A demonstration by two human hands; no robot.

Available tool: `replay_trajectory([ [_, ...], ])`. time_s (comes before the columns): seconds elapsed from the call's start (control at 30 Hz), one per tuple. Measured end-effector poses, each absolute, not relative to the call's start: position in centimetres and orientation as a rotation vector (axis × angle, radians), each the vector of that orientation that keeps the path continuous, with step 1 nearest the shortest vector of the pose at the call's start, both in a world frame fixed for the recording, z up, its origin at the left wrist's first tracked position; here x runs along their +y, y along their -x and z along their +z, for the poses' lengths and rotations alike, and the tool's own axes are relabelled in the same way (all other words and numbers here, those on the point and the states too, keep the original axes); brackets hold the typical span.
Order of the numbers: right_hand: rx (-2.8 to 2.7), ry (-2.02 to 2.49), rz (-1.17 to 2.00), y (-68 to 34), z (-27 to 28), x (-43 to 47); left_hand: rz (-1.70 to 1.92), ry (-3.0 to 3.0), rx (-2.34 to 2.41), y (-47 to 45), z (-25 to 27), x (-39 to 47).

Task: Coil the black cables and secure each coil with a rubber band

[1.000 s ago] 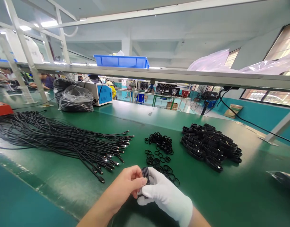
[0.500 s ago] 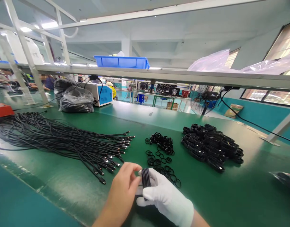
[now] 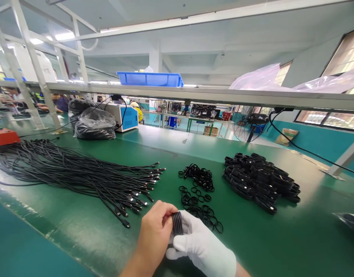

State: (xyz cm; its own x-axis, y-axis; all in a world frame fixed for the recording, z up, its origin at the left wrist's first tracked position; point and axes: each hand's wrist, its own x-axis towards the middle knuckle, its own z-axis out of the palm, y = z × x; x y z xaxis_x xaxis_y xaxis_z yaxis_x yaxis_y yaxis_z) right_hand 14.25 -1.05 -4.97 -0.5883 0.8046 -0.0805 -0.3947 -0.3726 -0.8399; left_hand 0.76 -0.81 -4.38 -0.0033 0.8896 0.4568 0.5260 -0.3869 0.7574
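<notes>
A coiled black cable [image 3: 177,223] is held between my two hands above the green bench. My right hand [image 3: 198,242], in a white glove, wraps round the coil from the right. Bare, my left hand [image 3: 156,229] pinches the coil's left side with thumb and fingers. Just beyond the hands lie loose black rings [image 3: 207,215], with a denser heap of small black rings [image 3: 197,175] behind them. Left of these spreads a bundle of straight black cables [image 3: 87,169], its plugs facing the middle. Coiled cables [image 3: 260,177] form a pile on the right.
A shelf [image 3: 205,93] crosses above the bench, carrying a blue tray [image 3: 150,79] and pinkish plastic sheeting [image 3: 257,79]. Farther back stand plastic-bagged goods [image 3: 94,122] and a blue-and-white machine [image 3: 129,118]. An orange-red box [image 3: 4,136] sits far left, a plastic bag [image 3: 350,221] far right.
My left hand has moved right against the coil, its fingers now closed on the coil's edge. My right hand keeps its grip. The view has shifted slightly.
</notes>
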Motion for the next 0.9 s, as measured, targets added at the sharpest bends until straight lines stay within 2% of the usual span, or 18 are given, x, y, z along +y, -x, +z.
replay_trajectory([
  [0.2, -0.956, 0.535, 2.095, -14.9, -4.6, -0.8, 1.116, -1.831, 1.401, 0.2, -2.5, 0.4],
  [0.37, -0.764, 0.216, 2.395, -15.4, -4.0, -0.9, 0.870, -1.446, 0.839, 2.6, -1.7, 1.4],
  [0.47, -0.787, 0.250, 2.475, -15.2, -4.3, -1.1, 0.838, -1.357, 0.661, 3.1, -2.7, 1.7],
  [0.53, -0.851, 0.396, 2.370, -14.9, -4.6, -1.1, 0.901, -1.358, 0.684, 3.1, -3.4, 1.9],
  [0.7, -1.156, 1.025, 1.869, -14.0, -4.0, -1.3, 0.955, -1.428, 0.906, 2.9, -3.8, 2.0],
  [0.8, -1.225, 1.133, 1.749, -13.8, -3.3, -1.4, 1.087, -1.378, 1.011, 3.2, -4.0, 2.2],
  [0.9, -1.368, 1.290, 1.345, -14.1, -3.2, -1.3, 1.176, -1.316, 1.185, 3.7, -4.4, 2.6],
])
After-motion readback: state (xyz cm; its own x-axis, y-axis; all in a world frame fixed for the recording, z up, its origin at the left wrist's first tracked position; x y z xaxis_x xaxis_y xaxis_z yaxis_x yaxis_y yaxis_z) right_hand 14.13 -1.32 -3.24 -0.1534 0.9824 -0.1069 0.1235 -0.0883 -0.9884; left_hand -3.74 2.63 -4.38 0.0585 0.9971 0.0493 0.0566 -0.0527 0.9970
